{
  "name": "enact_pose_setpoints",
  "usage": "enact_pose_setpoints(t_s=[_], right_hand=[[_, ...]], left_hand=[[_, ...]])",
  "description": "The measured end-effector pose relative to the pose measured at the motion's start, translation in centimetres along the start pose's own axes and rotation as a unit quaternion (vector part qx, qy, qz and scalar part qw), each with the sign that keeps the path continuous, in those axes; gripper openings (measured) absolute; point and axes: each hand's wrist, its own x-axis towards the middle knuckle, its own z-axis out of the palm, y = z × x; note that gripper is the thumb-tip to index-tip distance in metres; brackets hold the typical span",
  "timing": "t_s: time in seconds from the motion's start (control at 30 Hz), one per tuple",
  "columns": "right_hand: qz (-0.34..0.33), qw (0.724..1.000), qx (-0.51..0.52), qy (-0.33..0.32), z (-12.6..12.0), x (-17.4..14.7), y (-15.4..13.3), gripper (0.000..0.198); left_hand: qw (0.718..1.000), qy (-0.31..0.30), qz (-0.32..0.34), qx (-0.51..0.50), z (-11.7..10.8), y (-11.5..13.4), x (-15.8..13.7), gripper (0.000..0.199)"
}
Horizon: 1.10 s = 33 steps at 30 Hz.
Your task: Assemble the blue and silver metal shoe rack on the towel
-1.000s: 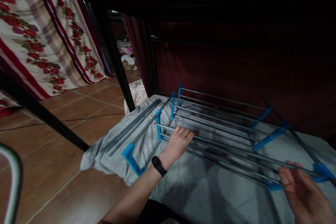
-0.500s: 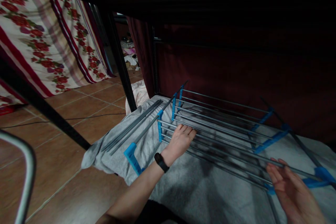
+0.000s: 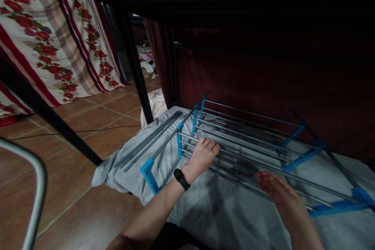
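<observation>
A drying rack (image 3: 246, 154) of thin grey rods with blue plastic joints lies on a grey cloth. My left hand (image 3: 202, 154), a black band on its wrist, is closed around the front rods near the rack's left side. Over the near rods to the right is my right hand (image 3: 283, 193), slightly blurred, with its fingers stretched out and nothing seen in it. Whether its fingertips touch a rod, I cannot tell. Left of the rack, several loose grey tubes (image 3: 149, 138) rest side by side on the cloth.
The grey cloth (image 3: 202, 211) covers the bed-like surface under a dark overhead frame. A black post (image 3: 137, 70) rises at the left. Beyond it are the tiled floor (image 3: 70, 164), a dark cable and a floral curtain (image 3: 49, 47). A pale curved tube (image 3: 41, 179) stands at the near left.
My right hand has moved left along the near rods, away from the rack's right end. My left hand keeps its grip in nearly the same place.
</observation>
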Motion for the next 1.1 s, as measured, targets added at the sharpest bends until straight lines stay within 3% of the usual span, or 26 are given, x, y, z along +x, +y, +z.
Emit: enact_pose_setpoints(t_s=[0.07,0.17,0.23,0.3,0.4,0.5,0.6,0.83,0.93,1.1], right_hand=[[-0.042,0.998,-0.051,-0.003,1.2,-0.6,-0.5,0.034],[-0.192,0.965,-0.170,0.053,2.1,-0.9,-1.4,0.029],[-0.299,0.904,-0.296,0.076,2.4,-0.6,-1.9,0.028],[-0.378,0.826,-0.415,0.056,2.5,-0.1,-2.1,0.030],[-0.449,0.723,-0.524,0.009,2.7,1.0,-1.6,0.034],[-0.480,0.660,-0.578,0.001,2.6,2.0,-1.0,0.032],[-0.484,0.637,-0.599,-0.009,2.3,2.6,-0.9,0.029],[-0.496,0.617,-0.610,-0.025,1.8,2.6,-1.0,0.027],[-0.502,0.611,-0.612,-0.024,1.7,2.5,-1.1,0.027],[-0.504,0.607,-0.614,-0.024,1.7,2.4,-1.4,0.028]], left_hand=[[1.000,0.001,-0.001,0.000,0.0,0.0,0.0,0.013],[1.000,0.004,0.000,0.000,0.1,0.0,-0.1,0.012],[1.000,0.004,0.000,-0.001,0.2,0.0,-0.1,0.014],[1.000,0.004,-0.001,-0.002,0.3,0.0,-0.1,0.015],[1.000,0.003,-0.002,-0.007,0.4,0.0,-0.2,0.015],[1.000,-0.005,-0.001,-0.012,0.4,0.0,-0.3,0.015],[1.000,-0.012,-0.001,-0.018,0.3,0.1,-0.4,0.016],[0.998,-0.008,-0.022,-0.057,-0.8,0.4,-1.1,0.025],[0.996,0.012,-0.051,-0.076,-2.5,0.5,-2.0,0.033],[0.991,0.031,-0.121,-0.052,-7.6,-0.2,-4.2,0.037]])
